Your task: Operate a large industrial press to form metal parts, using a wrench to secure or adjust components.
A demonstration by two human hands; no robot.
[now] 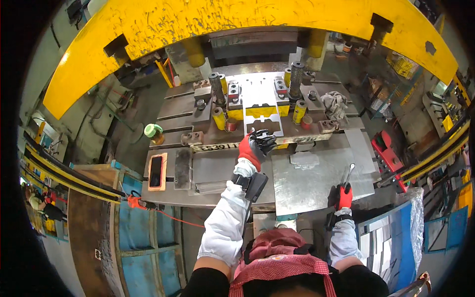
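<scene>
My left hand (pixel 257 149), in a red and black glove, is at the near end of a bright sheet-metal strip (pixel 263 119). Its fingers are bent at the strip's edge and appear to grip it; the contact is partly hidden. Cut-out openings show in the strip, which lies across a press die (pixel 236 113) with yellow blocks. My right hand (pixel 344 196), also gloved, is closed around the dark handle of a thin tool with a rounded metal end (pixel 352 167). That tool points away from me over a large metal sheet (pixel 321 178).
Upright guide posts (pixel 216 89) flank the strip, under a yellow press frame (pixel 237 22). Flat cut pieces (pixel 304 159) rest on the sheet. On the left are a phone (pixel 156 171), a green-lidded bottle (pixel 152 131) and stacked plates (pixel 217 187); a rag (pixel 335 105) lies far right.
</scene>
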